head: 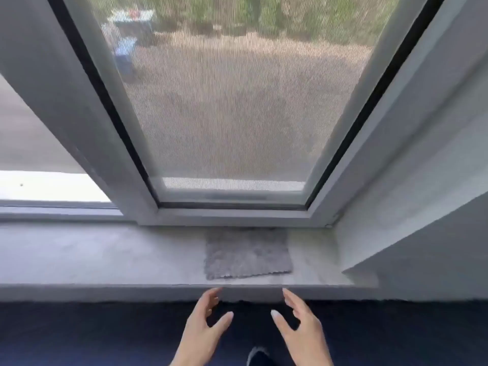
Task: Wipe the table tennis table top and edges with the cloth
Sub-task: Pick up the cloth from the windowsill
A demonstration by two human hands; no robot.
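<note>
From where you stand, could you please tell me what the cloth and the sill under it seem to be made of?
The cloth looks like grey microfibre or terry: a fuzzy, matted nap and a wavy cut edge. The sill looks like pale grey stone or stone-look laminate, matte, with cloudy mottling; the picture cannot settle which.

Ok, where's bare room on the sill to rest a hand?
Widest bare stretch: the sill left of the grey cloth, below the window frame. A narrower strip lies between cloth and right wall. Only the cloth's patch is taken.
</note>
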